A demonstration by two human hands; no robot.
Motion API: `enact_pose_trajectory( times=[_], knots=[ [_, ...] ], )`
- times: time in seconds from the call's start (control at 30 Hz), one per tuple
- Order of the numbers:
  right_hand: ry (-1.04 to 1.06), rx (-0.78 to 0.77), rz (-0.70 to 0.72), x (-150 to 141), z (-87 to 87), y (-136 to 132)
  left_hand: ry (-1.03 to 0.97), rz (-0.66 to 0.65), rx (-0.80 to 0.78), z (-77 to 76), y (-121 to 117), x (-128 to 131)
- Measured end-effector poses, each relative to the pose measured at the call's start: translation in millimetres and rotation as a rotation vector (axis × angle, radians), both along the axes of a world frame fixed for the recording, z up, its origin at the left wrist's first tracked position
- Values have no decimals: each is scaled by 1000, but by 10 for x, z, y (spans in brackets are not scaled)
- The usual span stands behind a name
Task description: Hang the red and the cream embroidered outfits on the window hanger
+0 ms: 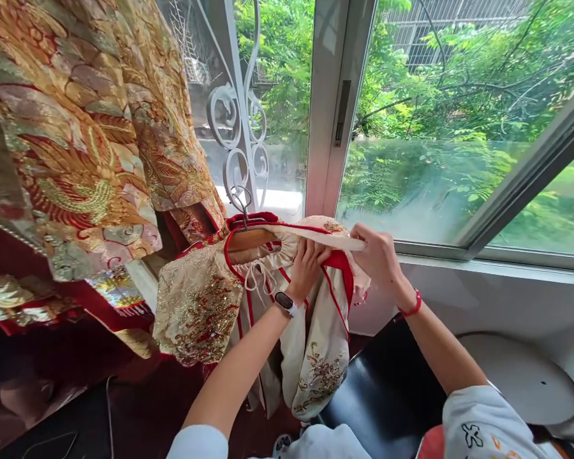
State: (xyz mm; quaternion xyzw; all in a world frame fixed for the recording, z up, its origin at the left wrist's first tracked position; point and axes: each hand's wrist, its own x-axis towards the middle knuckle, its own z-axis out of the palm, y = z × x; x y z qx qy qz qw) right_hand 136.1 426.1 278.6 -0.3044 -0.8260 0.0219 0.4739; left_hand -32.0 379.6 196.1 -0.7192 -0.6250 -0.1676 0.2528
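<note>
A cream jacket (323,366) with red trim and gold beaded embroidery hangs in front of me on a thin dark hanger (243,217). Its gathered cream neckline has a white drawstring (259,275) tied in a bow. My left hand (307,271), wearing a watch on the wrist, grips the upper part of the jacket beside the neckline; its thumb is hidden. Off to the right, my right hand (377,252) is closed on the end of a cream, red-edged band of the jacket and holds it stretched out taut. A red cord bracelet circles that wrist.
Gold and red embroidered garments (86,127) hang at the left. Behind the jacket are a white scrolled metal frame (249,127) and a sliding window (344,115). A black glossy seat (377,376) is below right, near a round white board (521,376) by the wall.
</note>
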Motion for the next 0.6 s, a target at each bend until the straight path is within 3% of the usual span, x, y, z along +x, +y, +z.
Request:
enact_pose_trajectory(
  times=[0.07,0.13,0.23,0.33,0.47,0.6],
  knots=[
    [33,-78,8,24,-218,-157,-41,-11,-29,-14,11,15],
    [68,-148,-11,60,-568,-163,-67,-34,-51,-56,-3,-11],
    [194,-209,-132,77,-1145,45,-93,-76,-64,-145,-38,-88],
    [351,-365,-106,1,-1597,298,-117,-74,-46,-211,-28,-140],
    [516,-550,38,-168,-2015,421,-128,-35,-40,-267,61,-150],
    [478,-473,-31,-287,-2374,233,-136,-59,-124,-330,157,-143]
  ],
)
